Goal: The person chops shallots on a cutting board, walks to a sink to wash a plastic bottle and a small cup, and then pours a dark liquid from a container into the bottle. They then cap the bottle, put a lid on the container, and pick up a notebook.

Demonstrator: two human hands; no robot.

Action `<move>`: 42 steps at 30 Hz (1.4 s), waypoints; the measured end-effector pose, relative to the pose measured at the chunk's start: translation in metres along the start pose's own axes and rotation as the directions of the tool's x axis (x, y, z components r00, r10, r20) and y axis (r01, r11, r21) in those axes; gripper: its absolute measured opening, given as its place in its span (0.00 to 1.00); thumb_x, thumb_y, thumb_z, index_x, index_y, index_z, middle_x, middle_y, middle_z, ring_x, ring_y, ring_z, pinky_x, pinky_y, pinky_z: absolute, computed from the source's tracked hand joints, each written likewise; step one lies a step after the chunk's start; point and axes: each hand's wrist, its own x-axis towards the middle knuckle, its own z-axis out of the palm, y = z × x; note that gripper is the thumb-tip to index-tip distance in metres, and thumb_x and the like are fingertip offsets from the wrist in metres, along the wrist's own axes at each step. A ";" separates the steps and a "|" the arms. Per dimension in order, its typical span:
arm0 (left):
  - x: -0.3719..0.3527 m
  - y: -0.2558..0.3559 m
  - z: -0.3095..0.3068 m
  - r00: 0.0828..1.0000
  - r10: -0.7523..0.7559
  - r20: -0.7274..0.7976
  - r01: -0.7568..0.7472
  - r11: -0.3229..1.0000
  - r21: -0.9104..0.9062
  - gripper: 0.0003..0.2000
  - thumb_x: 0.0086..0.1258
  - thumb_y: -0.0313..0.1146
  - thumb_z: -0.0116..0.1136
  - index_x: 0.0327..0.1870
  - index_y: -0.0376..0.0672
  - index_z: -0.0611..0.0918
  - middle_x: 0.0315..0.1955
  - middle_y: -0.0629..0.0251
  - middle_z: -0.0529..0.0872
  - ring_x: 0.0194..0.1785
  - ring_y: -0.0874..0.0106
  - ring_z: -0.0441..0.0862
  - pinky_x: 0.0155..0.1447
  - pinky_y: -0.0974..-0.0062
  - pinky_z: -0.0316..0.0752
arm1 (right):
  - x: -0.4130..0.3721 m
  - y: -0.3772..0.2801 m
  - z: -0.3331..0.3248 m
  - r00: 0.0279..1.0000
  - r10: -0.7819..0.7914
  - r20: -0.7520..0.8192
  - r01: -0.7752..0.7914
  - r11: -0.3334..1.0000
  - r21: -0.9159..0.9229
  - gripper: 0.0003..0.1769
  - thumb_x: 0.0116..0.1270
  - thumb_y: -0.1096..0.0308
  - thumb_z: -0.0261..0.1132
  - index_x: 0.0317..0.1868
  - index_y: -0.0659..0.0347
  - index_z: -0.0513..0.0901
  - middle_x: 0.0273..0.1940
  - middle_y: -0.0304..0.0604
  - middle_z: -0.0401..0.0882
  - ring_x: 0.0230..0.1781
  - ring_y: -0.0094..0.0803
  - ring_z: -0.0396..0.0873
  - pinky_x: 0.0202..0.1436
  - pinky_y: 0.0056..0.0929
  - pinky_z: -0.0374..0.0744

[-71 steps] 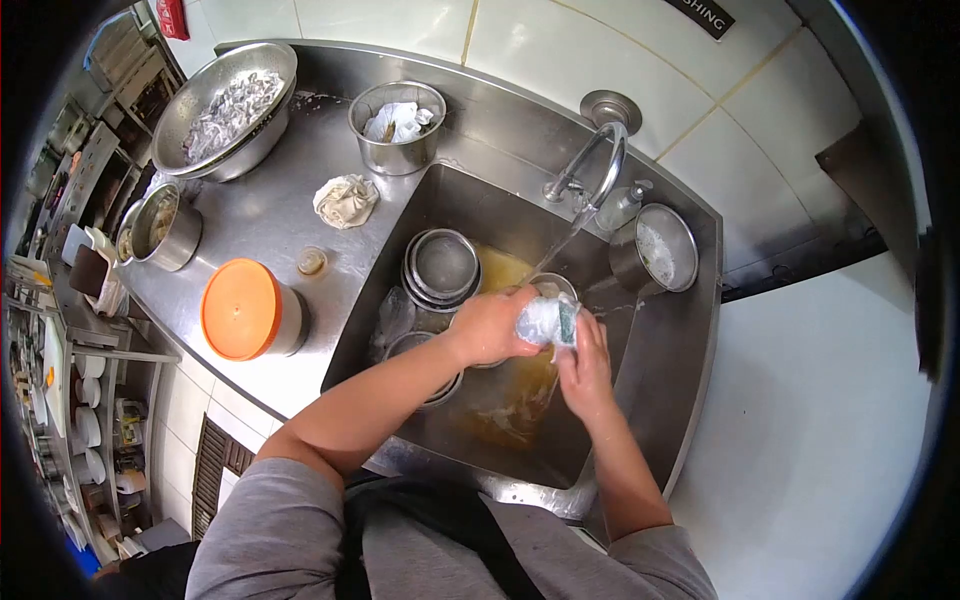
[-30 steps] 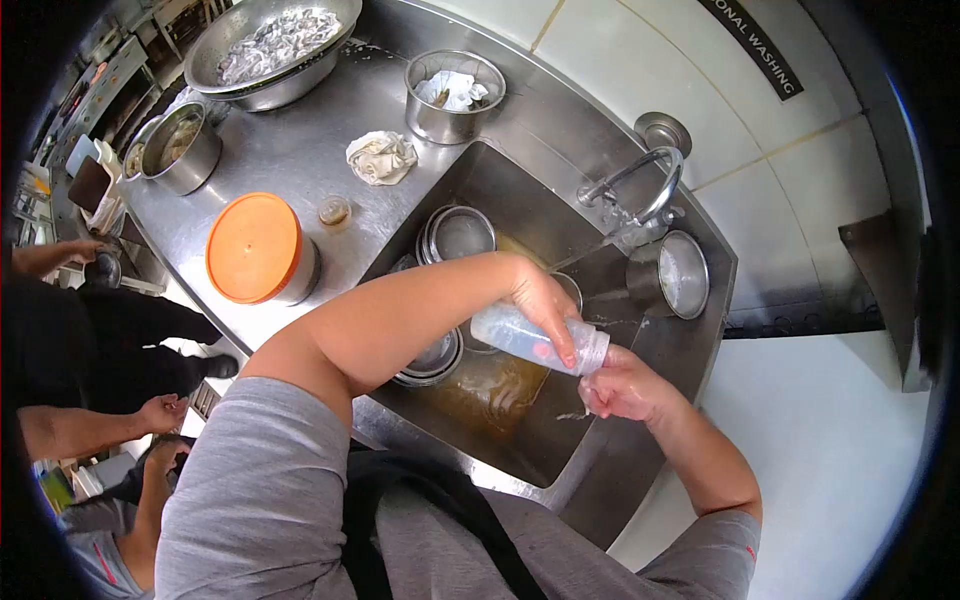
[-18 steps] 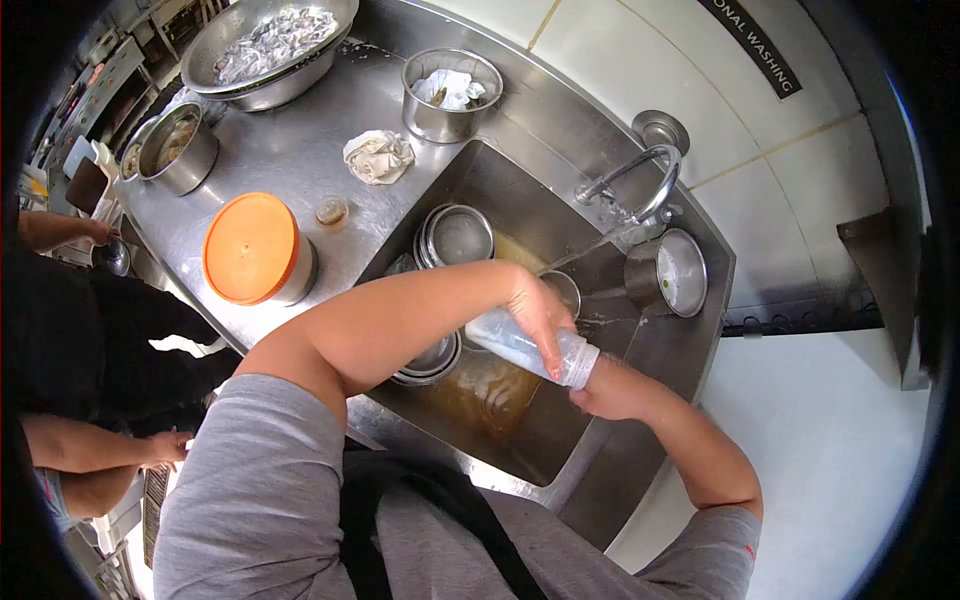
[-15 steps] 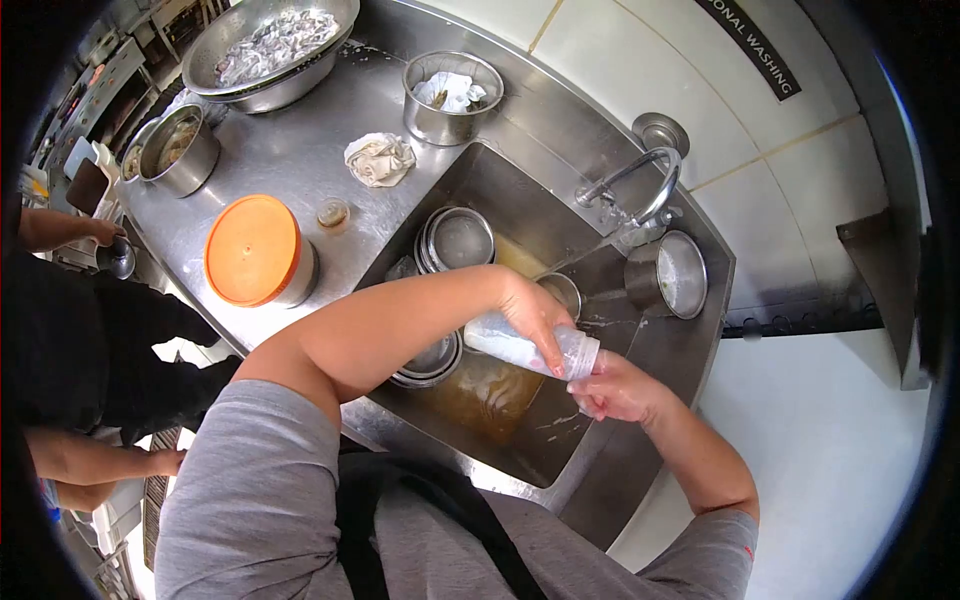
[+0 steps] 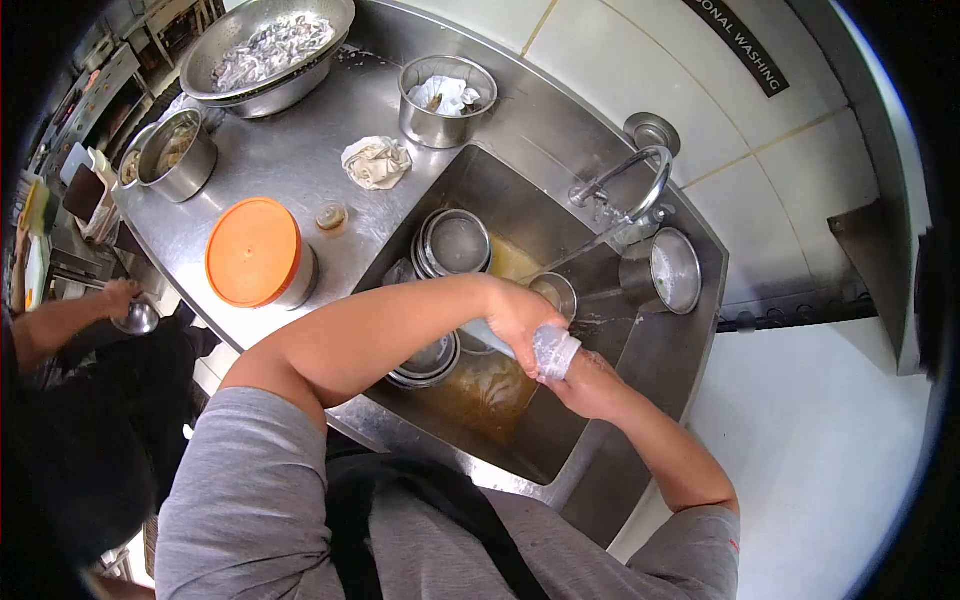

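My left hand [image 5: 520, 318] is wrapped round a translucent plastic bottle [image 5: 556, 353], held tilted over the sink with its wide ridged neck towards the lower right. Right beside that neck is my right hand [image 5: 585, 388], close against the bottle's underside, its fingers hidden behind the bottle and the left hand. Below, the steel sink [image 5: 545, 462] holds murky brownish water. Stacked steel bowls [image 5: 460, 242] stand in it on the left, and a small round steel container [image 5: 555, 293] sits partly behind my left hand.
Water runs from the curved tap [image 5: 660, 185]. A steel pot [image 5: 662, 272] rests at the sink's right side. On the counter are an orange-lidded tub [image 5: 253, 252], a crumpled cloth [image 5: 376, 162], a steel pot [image 5: 446, 125] and a large colander [image 5: 215, 65]. Another person's hand [image 5: 120, 297] holds a ladle at left.
My right hand has shifted from the bottle's mouth to beneath its neck, and the bottle has moved slightly left. At left, the other person's hand with the ladle has moved lower.
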 end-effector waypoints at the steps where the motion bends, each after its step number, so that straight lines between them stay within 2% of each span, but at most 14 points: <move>1: -0.003 -0.002 0.002 0.999 0.009 -0.049 -0.013 0.998 -0.066 0.25 0.53 0.40 0.78 0.48 0.41 0.79 0.43 0.60 0.88 0.48 0.65 0.84 0.53 0.68 0.75 | 0.000 -0.005 -0.003 1.000 0.000 0.000 0.000 1.000 -0.001 0.16 0.68 0.67 0.65 0.55 0.58 0.78 0.50 0.55 0.80 0.49 0.58 0.80 0.52 0.48 0.79; 5: -0.010 -0.001 -0.003 0.997 0.001 -0.076 -0.017 0.978 -0.208 0.26 0.52 0.40 0.78 0.49 0.42 0.79 0.42 0.60 0.88 0.49 0.66 0.85 0.52 0.68 0.75 | -0.007 -0.020 -0.008 0.956 0.036 -0.290 0.020 0.982 0.187 0.17 0.63 0.71 0.68 0.52 0.60 0.81 0.53 0.55 0.80 0.50 0.56 0.81 0.52 0.48 0.80; 13: -0.014 0.025 0.026 0.860 0.031 -0.509 0.236 0.861 0.450 0.31 0.50 0.46 0.77 0.54 0.46 0.76 0.44 0.56 0.84 0.49 0.54 0.84 0.50 0.60 0.77 | -0.012 -0.013 0.007 0.971 0.014 -0.239 0.002 0.998 0.068 0.15 0.67 0.70 0.67 0.53 0.61 0.78 0.41 0.49 0.83 0.34 0.45 0.85 0.35 0.38 0.82; 16: -0.015 0.032 0.051 0.681 0.302 -0.667 0.365 0.650 0.667 0.33 0.48 0.48 0.77 0.56 0.47 0.76 0.46 0.55 0.82 0.50 0.53 0.84 0.50 0.57 0.78 | -0.014 -0.031 -0.003 0.904 0.425 0.047 -0.114 0.132 0.985 0.06 0.76 0.71 0.61 0.50 0.59 0.75 0.32 0.37 0.76 0.16 0.16 0.69 0.16 0.20 0.66; 20: -0.032 0.059 0.021 0.912 -0.233 -0.337 0.316 0.924 0.217 0.32 0.53 0.42 0.76 0.59 0.44 0.76 0.46 0.52 0.84 0.51 0.55 0.84 0.53 0.60 0.78 | -0.019 -0.031 -0.006 0.907 0.421 0.013 -0.106 0.199 0.974 0.08 0.73 0.71 0.63 0.50 0.62 0.75 0.32 0.40 0.77 0.18 0.23 0.74 0.20 0.25 0.72; 22: -0.031 0.013 0.012 0.980 -0.106 -0.168 0.097 0.993 -0.060 0.32 0.53 0.43 0.76 0.59 0.45 0.76 0.47 0.51 0.85 0.50 0.54 0.84 0.52 0.58 0.78 | -0.021 -0.036 -0.006 0.970 0.104 -0.218 0.003 0.897 0.442 0.10 0.72 0.71 0.64 0.49 0.64 0.75 0.33 0.44 0.78 0.21 0.29 0.79 0.24 0.31 0.78; 23: -0.029 -0.010 0.016 0.996 0.077 -0.045 -0.089 0.929 -0.358 0.32 0.52 0.45 0.76 0.58 0.45 0.77 0.47 0.50 0.85 0.48 0.52 0.85 0.51 0.57 0.78 | -0.022 -0.031 -0.004 0.970 0.102 -0.220 0.005 0.898 0.440 0.10 0.72 0.71 0.64 0.49 0.64 0.75 0.33 0.44 0.78 0.21 0.29 0.79 0.24 0.31 0.78; 25: -0.030 -0.006 0.023 0.995 0.078 -0.070 -0.094 0.958 -0.271 0.32 0.52 0.46 0.76 0.58 0.48 0.77 0.48 0.52 0.86 0.48 0.52 0.85 0.51 0.56 0.79 | -0.017 -0.006 0.004 0.908 -0.324 -0.266 0.226 0.913 -0.340 0.11 0.72 0.70 0.63 0.49 0.66 0.75 0.37 0.48 0.78 0.25 0.33 0.83 0.29 0.34 0.81; 27: -0.035 0.019 0.024 0.939 -0.159 -0.306 0.255 0.918 0.303 0.31 0.53 0.42 0.75 0.60 0.51 0.77 0.44 0.58 0.86 0.50 0.56 0.84 0.53 0.59 0.77 | -0.019 -0.001 0.026 0.942 -0.235 -0.239 0.128 0.911 -0.392 0.15 0.73 0.68 0.63 0.54 0.68 0.73 0.41 0.47 0.78 0.23 0.32 0.82 0.28 0.33 0.81; 28: -0.033 0.021 0.034 0.898 -0.183 -0.400 0.342 0.861 0.375 0.32 0.51 0.40 0.75 0.61 0.54 0.77 0.43 0.63 0.85 0.51 0.62 0.83 0.53 0.61 0.76 | -0.016 -0.013 0.032 0.972 0.091 -0.216 -0.055 0.985 0.166 0.17 0.74 0.68 0.62 0.57 0.68 0.71 0.43 0.45 0.78 0.21 0.31 0.81 0.27 0.32 0.80; 30: -0.033 0.011 0.053 0.855 -0.021 -0.518 0.335 0.786 0.519 0.30 0.51 0.39 0.74 0.59 0.54 0.78 0.43 0.63 0.84 0.50 0.62 0.83 0.53 0.62 0.75 | -0.012 -0.022 0.040 0.934 0.357 0.014 -0.182 0.442 0.878 0.20 0.76 0.68 0.59 0.63 0.66 0.66 0.43 0.40 0.78 0.17 0.26 0.77 0.21 0.26 0.75; 33: -0.037 -0.006 0.062 0.738 0.248 -0.627 0.360 0.642 0.677 0.28 0.52 0.38 0.71 0.58 0.56 0.78 0.43 0.64 0.82 0.48 0.63 0.82 0.52 0.62 0.73 | -0.012 -0.028 0.040 0.902 0.431 0.019 -0.058 0.078 0.995 0.16 0.77 0.65 0.59 0.61 0.59 0.71 0.43 0.39 0.80 0.15 0.22 0.73 0.18 0.19 0.70; 37: -0.049 -0.027 0.059 0.607 0.408 -0.681 0.454 0.525 0.720 0.27 0.53 0.37 0.67 0.58 0.57 0.79 0.42 0.63 0.81 0.48 0.63 0.79 0.53 0.63 0.72 | -0.021 -0.001 0.040 0.888 0.460 -0.008 -0.029 0.072 0.997 0.13 0.78 0.64 0.59 0.58 0.58 0.74 0.42 0.38 0.81 0.18 0.22 0.75 0.20 0.19 0.70; 42: -0.060 -0.026 0.061 0.595 0.015 -0.804 0.599 0.658 0.456 0.34 0.51 0.39 0.75 0.61 0.46 0.74 0.45 0.59 0.79 0.51 0.58 0.80 0.51 0.61 0.77 | -0.017 0.028 0.049 0.723 0.553 -0.416 0.144 0.468 0.872 0.09 0.75 0.68 0.62 0.52 0.59 0.79 0.49 0.39 0.81 0.45 0.25 0.79 0.46 0.25 0.76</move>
